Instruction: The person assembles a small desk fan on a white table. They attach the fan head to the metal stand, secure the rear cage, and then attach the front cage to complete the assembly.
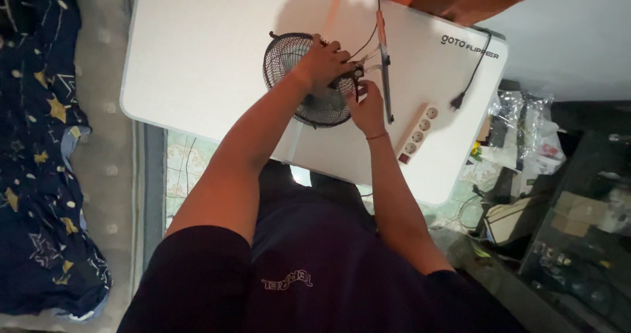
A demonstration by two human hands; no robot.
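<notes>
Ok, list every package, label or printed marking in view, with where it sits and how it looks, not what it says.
Printed marking: far right corner of the white table, dark lettering in one line.
Clear plastic packaging: right of the table, crumpled, shiny.
Cardboard boxes: lower right, brown, flat.
Shirt print: pale lettering on dark fabric.

room: dim | white folding table (197, 57); tiled floor (184, 165); star-print blanket (39, 142) left
</notes>
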